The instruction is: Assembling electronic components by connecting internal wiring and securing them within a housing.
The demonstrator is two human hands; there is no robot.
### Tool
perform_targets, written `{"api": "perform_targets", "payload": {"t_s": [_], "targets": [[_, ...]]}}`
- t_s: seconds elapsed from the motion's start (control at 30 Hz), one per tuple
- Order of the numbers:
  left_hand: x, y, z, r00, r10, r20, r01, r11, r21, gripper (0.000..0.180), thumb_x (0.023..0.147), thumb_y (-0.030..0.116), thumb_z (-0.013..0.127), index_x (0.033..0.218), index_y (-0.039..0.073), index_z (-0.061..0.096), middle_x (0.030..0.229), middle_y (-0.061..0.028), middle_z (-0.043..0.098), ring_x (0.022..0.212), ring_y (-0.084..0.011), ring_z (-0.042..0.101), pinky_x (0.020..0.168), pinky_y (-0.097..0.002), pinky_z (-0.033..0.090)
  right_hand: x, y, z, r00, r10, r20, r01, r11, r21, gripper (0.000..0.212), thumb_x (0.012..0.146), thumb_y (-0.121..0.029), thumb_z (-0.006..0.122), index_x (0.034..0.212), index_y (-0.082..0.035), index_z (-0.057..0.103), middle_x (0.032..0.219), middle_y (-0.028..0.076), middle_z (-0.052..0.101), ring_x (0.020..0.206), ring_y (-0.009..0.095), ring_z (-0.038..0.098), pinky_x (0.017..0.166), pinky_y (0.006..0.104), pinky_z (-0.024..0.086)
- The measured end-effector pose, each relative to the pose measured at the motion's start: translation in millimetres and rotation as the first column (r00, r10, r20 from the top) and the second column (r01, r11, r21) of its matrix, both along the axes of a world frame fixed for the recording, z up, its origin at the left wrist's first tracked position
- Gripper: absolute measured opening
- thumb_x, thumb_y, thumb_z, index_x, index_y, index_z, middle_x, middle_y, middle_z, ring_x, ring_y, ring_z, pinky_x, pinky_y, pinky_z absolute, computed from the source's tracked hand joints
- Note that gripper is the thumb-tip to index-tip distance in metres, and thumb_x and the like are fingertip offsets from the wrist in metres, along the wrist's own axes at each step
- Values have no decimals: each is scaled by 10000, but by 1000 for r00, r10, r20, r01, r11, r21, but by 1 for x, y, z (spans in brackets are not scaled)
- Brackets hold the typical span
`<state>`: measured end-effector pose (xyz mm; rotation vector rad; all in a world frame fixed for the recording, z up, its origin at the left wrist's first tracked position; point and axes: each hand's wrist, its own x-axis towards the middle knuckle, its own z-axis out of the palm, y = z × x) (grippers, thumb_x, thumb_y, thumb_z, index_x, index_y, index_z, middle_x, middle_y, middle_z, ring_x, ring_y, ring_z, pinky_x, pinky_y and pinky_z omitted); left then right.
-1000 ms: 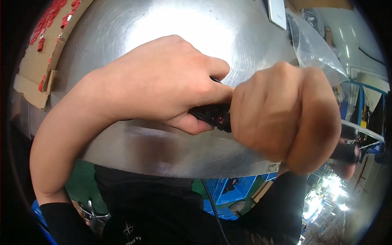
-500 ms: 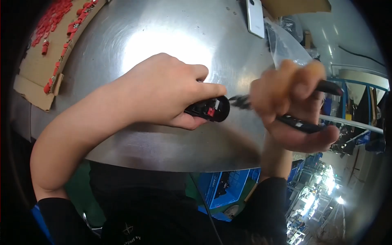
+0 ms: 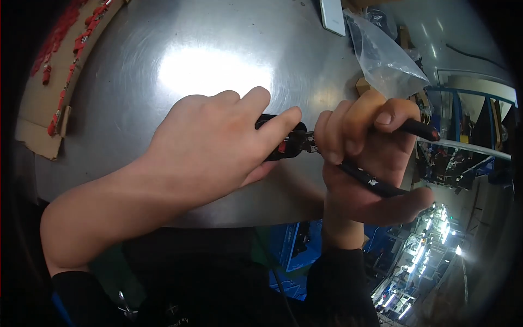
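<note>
Steel table (image 3: 180, 65) ran wide and bare from the hands to its far edge; its near edge curved just below the wrists, with blue crates (image 3: 297, 250) showing beyond it underneath. Left edge was taken by one brown cardboard sheet (image 3: 38, 114) lined with small red parts, too many and too small to count. Far right held one clear plastic bag (image 3: 384, 54) and one white flat object (image 3: 332, 15), well apart from the hands. One small black part with a red mark (image 3: 283, 146) lay at mid-table, near the near edge. Left hand (image 3: 212, 144) lay palm down over it, fingers curled round it, index finger stretched along its top toward the right. Right hand (image 3: 365, 163) met it from the right, palm turned up, fingers closed on one black-handled tool (image 3: 370, 182); two handles showed, one across the palm, one passing under the thumb. The tool's tip touched the right end of the black part. Both forearms entered from the near edge in black sleeves.
</note>
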<state>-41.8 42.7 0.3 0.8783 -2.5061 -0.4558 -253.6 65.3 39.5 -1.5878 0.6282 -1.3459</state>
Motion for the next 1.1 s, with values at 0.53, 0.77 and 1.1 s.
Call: {"api": "perform_targets", "payload": {"t_s": [0.53,0.77,1.1], "targets": [[-7,6,2,1000,11,-1,-11,1000,1,731,789,290,847,1456,169,577,934,-79,544,818,-250,626,646,-401,512,3,6,-3,999,-41,21,42,999,-23,756,908,-815,555,1163,-108,473,836,47,446,611,145,434,585,322,351],[-8,7,3,994,80,71,-86,993,81,663,860,369,795,1443,130,589,927,-96,588,765,-274,650,628,-421,520,14,20,-6,992,-123,-8,122,991,-54,514,1021,-634,512,1086,-130,437,815,45,430,617,157,420,597,343,334],[-7,3,2,992,109,60,-119,974,195,631,853,403,786,1393,117,632,894,-107,625,726,-309,670,619,-432,527,14,21,-22,996,-62,-61,42,959,-279,418,1031,-514,566,1073,-134,396,826,61,444,617,168,433,586,349,359]]}}
